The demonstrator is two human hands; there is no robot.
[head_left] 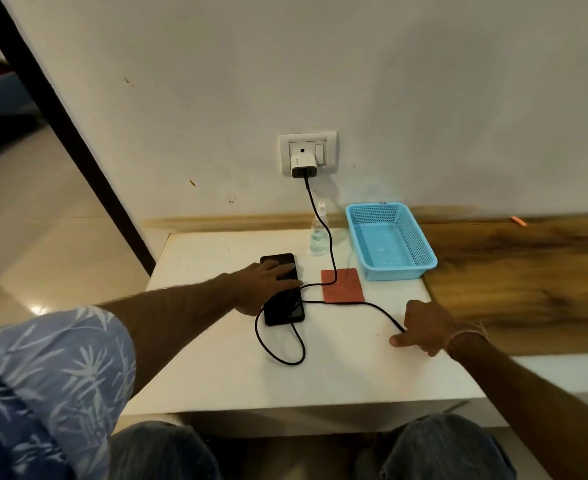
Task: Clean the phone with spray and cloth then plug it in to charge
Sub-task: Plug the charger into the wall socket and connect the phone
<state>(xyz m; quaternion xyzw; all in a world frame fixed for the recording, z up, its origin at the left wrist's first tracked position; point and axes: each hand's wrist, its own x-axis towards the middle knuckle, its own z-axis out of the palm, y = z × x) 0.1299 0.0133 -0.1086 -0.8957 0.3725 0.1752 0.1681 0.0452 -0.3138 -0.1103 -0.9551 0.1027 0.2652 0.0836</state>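
Left hand (pixel 268 284): lying flat on the far half of the phone, fingers straight and slightly spread, pressing it onto the table.
Right hand (pixel 424 329): resting knuckles-up on the table well to the right of the left hand, fingers curling around the free end of the cable; the plug tip is hiding inside the grip.
Phone (pixel 285 311): lying flat under the left hand, dark and glossy, its near end sticking out past the palm toward the person.
Cable (pixel 334 261): hanging black from the charger, crossing the cloth, passing by the left hand's fingertips, looping on the table just nearer than the phone, then running rightward into the right hand.
Cloth (pixel 342 287): lying flat and reddish-brown between the two hands, a little farther from the person than either.
Spray bottle (pixel 318 239): standing upright beyond the left hand's fingertips, near the wall.
Charger (pixel 303 166): sitting in the wall socket (pixel 323 140), above and beyond both hands.
Basket (pixel 396 273): sitting pale blue beyond the right hand, just right of the cloth.
Table (pixel 216 358): carrying both hands, white.
Sleeve (pixel 60 375): covering the left upper arm, blue with a pale leaf print.
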